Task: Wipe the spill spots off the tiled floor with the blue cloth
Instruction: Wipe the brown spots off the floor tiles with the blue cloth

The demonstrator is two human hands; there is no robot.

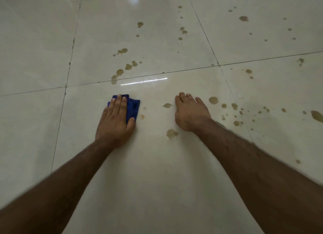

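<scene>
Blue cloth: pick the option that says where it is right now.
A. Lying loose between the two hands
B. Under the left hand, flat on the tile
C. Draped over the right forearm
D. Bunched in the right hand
B: the left hand presses the blue cloth flat on the floor with straight fingers, while the right hand rests bare on the tile.

left hand (115, 122) pressing blue cloth (133, 106), spill spots (213, 100)

Just the one head cam, which looked forward and steeply down, pretty close over the tiled floor (157, 163).

Glossy tiled floor (157, 172), blue cloth (133, 105)
</scene>
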